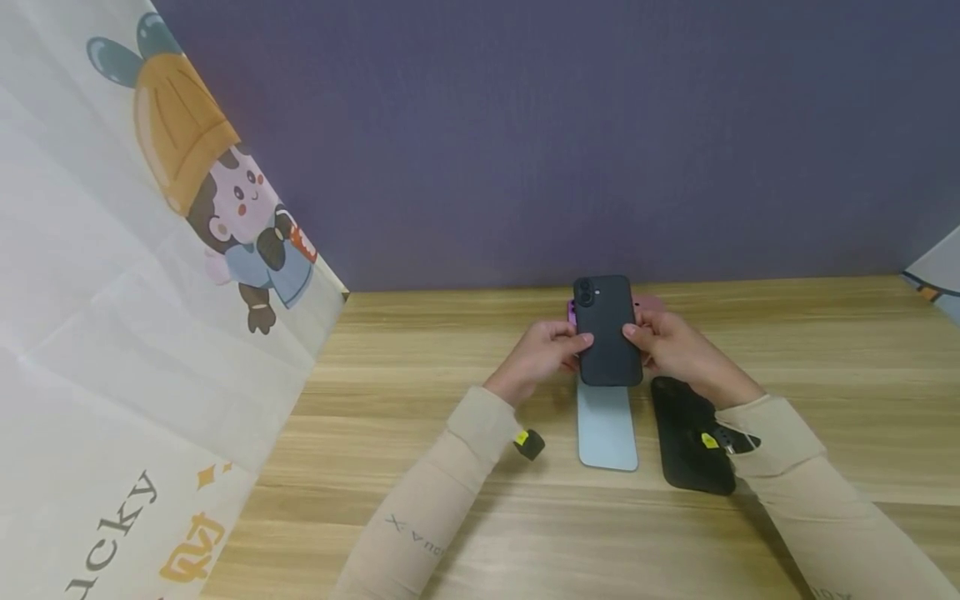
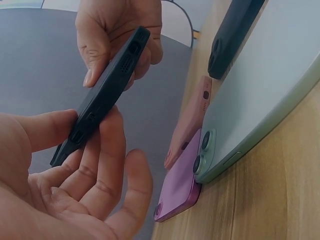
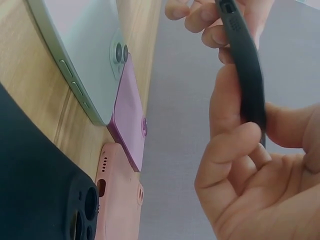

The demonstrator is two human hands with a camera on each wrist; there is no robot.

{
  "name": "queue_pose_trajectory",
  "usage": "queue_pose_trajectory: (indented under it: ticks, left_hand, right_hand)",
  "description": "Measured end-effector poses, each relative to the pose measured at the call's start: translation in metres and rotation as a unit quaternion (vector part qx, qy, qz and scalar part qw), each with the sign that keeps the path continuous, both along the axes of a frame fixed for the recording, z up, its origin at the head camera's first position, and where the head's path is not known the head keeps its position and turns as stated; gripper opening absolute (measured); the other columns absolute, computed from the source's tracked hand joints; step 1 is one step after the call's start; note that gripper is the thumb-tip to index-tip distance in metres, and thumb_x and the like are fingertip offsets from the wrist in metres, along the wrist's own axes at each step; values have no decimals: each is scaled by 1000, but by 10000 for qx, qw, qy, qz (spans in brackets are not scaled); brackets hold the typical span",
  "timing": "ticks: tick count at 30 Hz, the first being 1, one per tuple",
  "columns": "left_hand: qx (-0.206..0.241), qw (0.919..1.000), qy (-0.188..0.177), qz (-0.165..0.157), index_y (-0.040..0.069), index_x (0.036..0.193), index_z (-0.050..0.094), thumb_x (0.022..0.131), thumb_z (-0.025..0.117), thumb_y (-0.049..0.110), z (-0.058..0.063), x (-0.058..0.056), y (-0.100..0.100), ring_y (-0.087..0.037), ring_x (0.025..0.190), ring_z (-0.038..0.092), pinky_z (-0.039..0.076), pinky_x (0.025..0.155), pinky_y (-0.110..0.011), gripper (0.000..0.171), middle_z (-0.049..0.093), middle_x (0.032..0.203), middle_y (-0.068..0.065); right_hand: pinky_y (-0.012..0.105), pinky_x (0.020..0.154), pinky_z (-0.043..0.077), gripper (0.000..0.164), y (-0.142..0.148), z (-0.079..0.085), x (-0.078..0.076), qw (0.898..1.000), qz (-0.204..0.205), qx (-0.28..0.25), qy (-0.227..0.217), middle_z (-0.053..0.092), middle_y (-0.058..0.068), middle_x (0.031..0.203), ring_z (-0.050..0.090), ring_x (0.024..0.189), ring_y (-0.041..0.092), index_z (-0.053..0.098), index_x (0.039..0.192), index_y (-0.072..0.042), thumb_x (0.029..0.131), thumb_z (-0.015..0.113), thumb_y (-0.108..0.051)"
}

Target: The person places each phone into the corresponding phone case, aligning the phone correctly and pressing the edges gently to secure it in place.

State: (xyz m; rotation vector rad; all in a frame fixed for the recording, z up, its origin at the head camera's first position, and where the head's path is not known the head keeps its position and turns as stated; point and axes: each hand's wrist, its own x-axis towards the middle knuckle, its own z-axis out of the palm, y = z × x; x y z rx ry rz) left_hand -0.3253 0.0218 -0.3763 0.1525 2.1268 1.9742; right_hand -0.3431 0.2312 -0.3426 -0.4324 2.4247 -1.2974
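A black phone case [image 1: 607, 333] is held up between both hands, its camera-hole side facing up toward the head view. My left hand [image 1: 543, 354] pinches its left edge, thumb on top and fingers beneath. On the opposite edge, my right hand [image 1: 675, 350] pinches it the same way. In the wrist views the case looks slightly bowed, and I cannot tell whether a phone is inside. Below it lies a pale green phone [image 1: 606, 429]. A purple phone [image 2: 177, 192] and a pink phone case [image 2: 190, 120] lie farther back, mostly covered in the head view.
Another black phone case [image 1: 686, 467] lies on the wooden table [image 1: 420, 350], partly under my right wrist. A grey-blue panel [image 1: 525, 150] rises along the table's back edge. White cloth with a cartoon print [image 1: 97, 275] hangs at the left.
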Motion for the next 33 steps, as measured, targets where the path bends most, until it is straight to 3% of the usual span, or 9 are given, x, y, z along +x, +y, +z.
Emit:
queue_pose_trajectory:
  ticks: [9,15,21,28,33]
  left_hand:
    - [147,9997,-140,-145,6,96,68,96,59,18,3,6,-3,-15,68,64,49,94,-58,14,67,80,-5]
    - [127,9994,-224,-242,2,109,67,97,56,15,3,8,-5,-16,70,65,50,94,-54,20,70,86,-8]
    - [24,9994,-184,-296,-2,117,63,98,55,16,1,9,-6,-15,72,65,50,94,-53,27,71,88,-7]
    - [-48,9997,-207,-106,1,113,65,98,56,18,1,-1,-1,-16,73,66,51,93,-52,25,71,87,-6]
    - [-136,9996,-226,50,1,115,64,98,56,18,1,-7,3,-26,82,68,52,93,-51,26,71,87,-6]
  right_hand:
    - [33,66,55,39,8,3,1,9997,-189,42,121,60,14,93,59,77,18,47,115,3,105,36,-32]
    - [37,70,57,43,16,1,1,9990,-373,-91,209,55,19,100,59,80,21,45,121,5,105,33,-33]
    - [30,70,54,47,26,-5,-4,9973,-570,112,445,53,16,100,57,82,16,46,122,7,105,30,-34]
    - [34,70,50,45,47,-14,-30,9969,-614,276,399,46,8,90,50,77,15,46,107,3,105,27,-38]
    - [36,69,47,44,62,-20,-48,9969,-654,288,329,38,7,85,44,75,17,41,96,-2,105,25,-42]
